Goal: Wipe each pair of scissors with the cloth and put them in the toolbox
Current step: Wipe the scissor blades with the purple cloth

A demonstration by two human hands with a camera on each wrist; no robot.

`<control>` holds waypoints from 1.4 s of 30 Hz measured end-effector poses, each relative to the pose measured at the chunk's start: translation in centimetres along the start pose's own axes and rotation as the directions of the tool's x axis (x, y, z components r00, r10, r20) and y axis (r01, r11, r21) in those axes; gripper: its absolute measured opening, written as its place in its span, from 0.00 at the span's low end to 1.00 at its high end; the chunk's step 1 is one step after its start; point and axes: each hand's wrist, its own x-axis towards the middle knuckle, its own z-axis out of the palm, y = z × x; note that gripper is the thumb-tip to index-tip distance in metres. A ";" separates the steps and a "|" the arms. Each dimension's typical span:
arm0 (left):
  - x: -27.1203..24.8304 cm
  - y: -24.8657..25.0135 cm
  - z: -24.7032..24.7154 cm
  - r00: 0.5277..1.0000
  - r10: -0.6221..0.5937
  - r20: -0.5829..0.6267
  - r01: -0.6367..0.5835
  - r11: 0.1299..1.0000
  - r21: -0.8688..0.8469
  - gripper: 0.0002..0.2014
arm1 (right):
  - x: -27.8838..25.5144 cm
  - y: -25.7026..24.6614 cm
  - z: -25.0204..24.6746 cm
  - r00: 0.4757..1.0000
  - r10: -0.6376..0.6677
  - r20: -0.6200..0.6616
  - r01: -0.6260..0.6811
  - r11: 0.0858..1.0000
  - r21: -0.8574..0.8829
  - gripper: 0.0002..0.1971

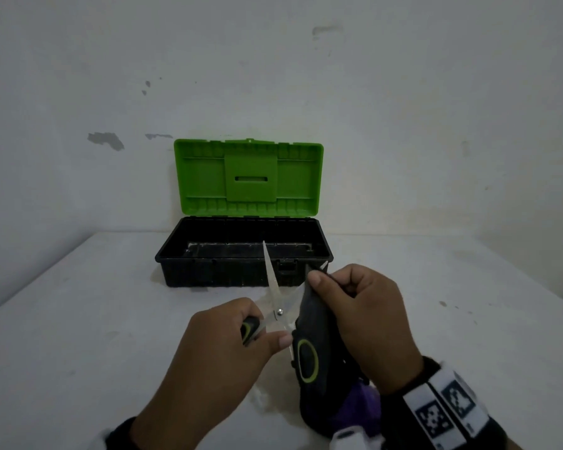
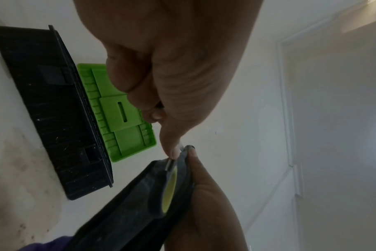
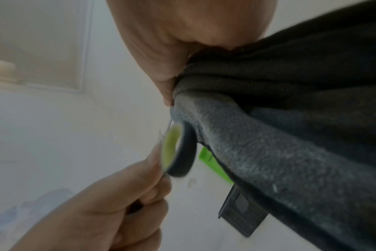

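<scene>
A pair of scissors (image 1: 272, 287) with black and lime-green handles is spread wide in front of me. My left hand (image 1: 234, 339) grips one handle, and one steel blade points up toward the toolbox. My right hand (image 1: 361, 316) pinches a dark grey cloth (image 1: 316, 316) folded over the other blade, whose tip pokes out above the thumb. The second handle loop (image 1: 307, 358) hangs below the cloth. The toolbox (image 1: 244, 254) stands behind, black tray, green lid (image 1: 247, 177) upright. In the wrist views the cloth (image 3: 279, 152) and the handle loop (image 2: 170, 186) fill the foreground.
The toolbox sits on a white table (image 1: 78, 319) against a scuffed white wall (image 1: 403, 125). A purple item (image 1: 358, 404) shows under the cloth near my right wrist. The tray's dark inside shows nothing that I can make out.
</scene>
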 end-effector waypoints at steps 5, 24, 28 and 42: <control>-0.1 0.3 -0.3 1.000 0.019 0.015 -0.020 0.999 0.029 0.18 | 0.3 0.4 -0.2 0.999 0.040 -0.026 -0.038 0.998 0.049 0.16; 0.6 -1.8 -1.5 0.954 -0.185 0.234 0.295 0.704 -0.646 0.08 | 1.6 3.5 -6.3 0.980 0.197 -0.025 -0.189 0.965 0.182 0.16; 0.6 -1.3 -1.0 0.931 -0.289 0.222 0.345 0.505 -0.791 0.14 | 1.8 3.5 -6.7 0.984 0.177 -0.021 -0.172 0.972 0.157 0.16; 0.5 1.5 0.5 0.823 -0.436 0.364 0.466 0.154 -0.871 0.26 | 2.9 -1.0 -4.3 0.929 -0.238 0.284 0.252 0.968 -0.014 0.04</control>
